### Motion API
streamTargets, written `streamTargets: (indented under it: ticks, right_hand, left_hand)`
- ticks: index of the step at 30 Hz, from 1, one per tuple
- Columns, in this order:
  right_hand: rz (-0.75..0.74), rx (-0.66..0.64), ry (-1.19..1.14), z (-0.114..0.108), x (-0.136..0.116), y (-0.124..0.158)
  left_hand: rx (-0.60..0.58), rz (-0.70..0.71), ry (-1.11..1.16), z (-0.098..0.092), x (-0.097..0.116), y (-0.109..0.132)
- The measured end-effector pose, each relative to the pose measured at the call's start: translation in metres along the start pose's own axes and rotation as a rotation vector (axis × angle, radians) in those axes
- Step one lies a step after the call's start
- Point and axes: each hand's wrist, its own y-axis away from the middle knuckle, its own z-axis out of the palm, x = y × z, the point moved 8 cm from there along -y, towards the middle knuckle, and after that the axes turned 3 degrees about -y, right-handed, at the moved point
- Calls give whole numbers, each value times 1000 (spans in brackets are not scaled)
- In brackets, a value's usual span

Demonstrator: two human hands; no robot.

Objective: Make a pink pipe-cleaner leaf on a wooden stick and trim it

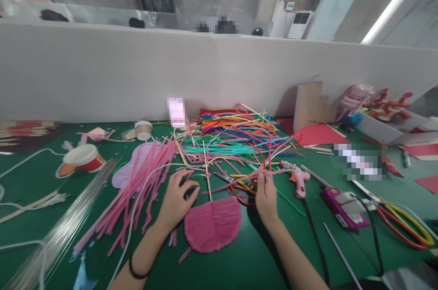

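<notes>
My right hand (266, 196) pinches a pink pipe cleaner (227, 185), whose loose end reaches left toward a thin pale stick (208, 183). The stick rises from a rounded pink pad (212, 226) that looks made of pipe cleaners laid side by side. A small pink knot sits partway up the stick. To its left, my left hand (179, 196) is curled, thumb and fingertips close together; whatever they may hold is too small to make out. Scissors with red handles (241, 196) lie partly hidden beside my right hand.
A pink glue gun (299, 180) lies to the right, its black cord running forward. Pink pipe cleaners (143, 185) spread at left, and a multicoloured heap (236, 130) lies behind. Also on the table are a paper cup (94, 160), clear rods (73, 212) and a purple box (345, 212).
</notes>
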Motion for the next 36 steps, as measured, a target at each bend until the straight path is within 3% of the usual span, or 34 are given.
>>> streamTargets:
  ticks: [4,9,16,23,31,36]
  right_hand:
    - [83,8,-129,2,7,1]
    - [131,-4,-68,2,8,2]
    - [95,132,-26,-15,1,-2]
    - [193,38,-55,-3,12,1]
    - [266,26,-91,1,18,4]
    - [264,-14,-105,5,18,4]
  left_hand:
    - [-81,2,1,9,0,3]
    - [-183,-11,23,17,1,6]
    - [-214,-18,24,15,-4,7]
    - [-117,-125,4,15,-22,7]
    - [-292,-169,35,28,-24,12]
    - [-260,-185,86,25,-26,9]
